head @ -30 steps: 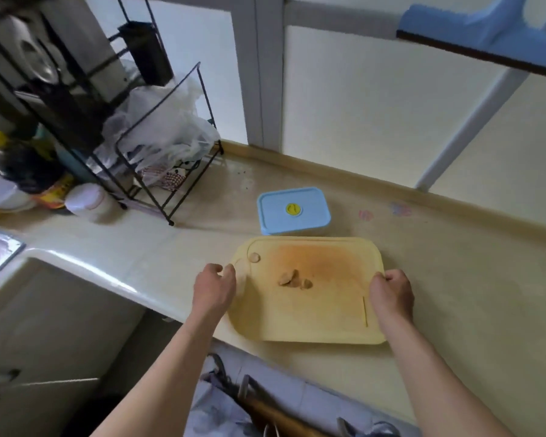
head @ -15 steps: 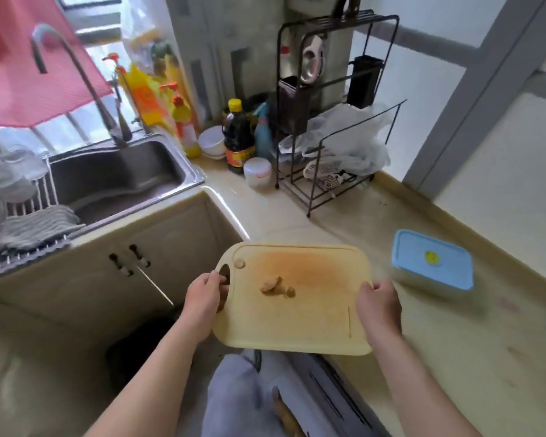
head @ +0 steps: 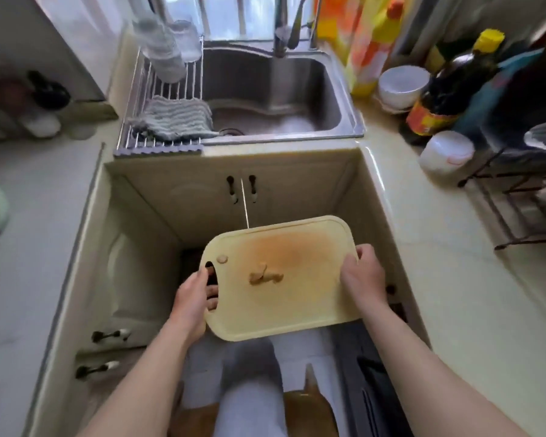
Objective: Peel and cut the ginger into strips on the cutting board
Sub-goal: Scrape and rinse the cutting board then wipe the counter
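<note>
The left hand holds the left end of the cutting board, with its fingers curled through the handle hole. The right hand grips the right end, fingers wrapped over the edge. The board is up in the air, above the floor, tipped a little.

The ginger lies on the board, in the middle between the two hands. I see lumps, not strips, so I think the cutting is not done. This looks like a carrying step.

Next, the board needs a flat place to sit. It must stay level or the ginger may slide off. I see no knife.

Past the hands are the cupboard doors, then the sink with a striped cloth. Far beyond the right hand stand a dark bottle and a white jar, crowding that counter.
</note>
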The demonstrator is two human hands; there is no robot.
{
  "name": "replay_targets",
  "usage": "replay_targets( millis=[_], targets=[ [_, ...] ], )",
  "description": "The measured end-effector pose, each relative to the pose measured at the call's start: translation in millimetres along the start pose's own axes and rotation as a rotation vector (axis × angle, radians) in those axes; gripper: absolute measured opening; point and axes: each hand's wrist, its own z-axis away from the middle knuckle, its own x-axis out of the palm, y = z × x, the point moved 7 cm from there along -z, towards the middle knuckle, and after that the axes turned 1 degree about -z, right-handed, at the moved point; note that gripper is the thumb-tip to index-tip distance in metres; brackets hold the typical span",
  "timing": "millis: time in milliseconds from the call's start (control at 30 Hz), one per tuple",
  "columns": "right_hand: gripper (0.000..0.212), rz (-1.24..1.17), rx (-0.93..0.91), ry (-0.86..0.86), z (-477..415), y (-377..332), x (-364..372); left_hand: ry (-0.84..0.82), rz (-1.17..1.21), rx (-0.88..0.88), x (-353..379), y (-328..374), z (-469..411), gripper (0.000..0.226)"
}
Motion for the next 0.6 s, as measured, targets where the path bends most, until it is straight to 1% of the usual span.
replay_targets(
  millis=[67, 167, 267, 367, 467, 533, 600],
  targets=[
    [0.016, 0.060, -0.019, -0.094, -19, -6, 49, 0.052, 0.079, -0.033, -24, -19, -21, 0.036],
    [0.017, 0.187, -0.107, -0.222, -38, -8, 120, 0.158, 0.154, -0.062, -57, -48, -47, 0.034],
    [0.028, 0.304, -0.202, -0.342, -50, -1, 193, 0.267, 0.188, -0.107, -92, -81, -76, 0.037],
    [0.041, 0.436, -0.233, -0.443, -61, 9, 254, 0.377, 0.199, -0.151, -119, -109, -99, 0.035],
    [0.061, 0.628, -0.298, -0.478, -65, 13, 301, 0.448, 0.200, -0.184, -135, -125, -120, 0.034],
    [0.068, 0.750, -0.428, -0.500, -52, 7, 329, 0.501, 0.212, -0.185, -144, -133, -133, 0.032],
    [0.068, 0.804, -0.665, -0.586, -19, 0, 362, 0.539, 0.240, -0.179, -149, -142, -143, 0.030]
  ],
)
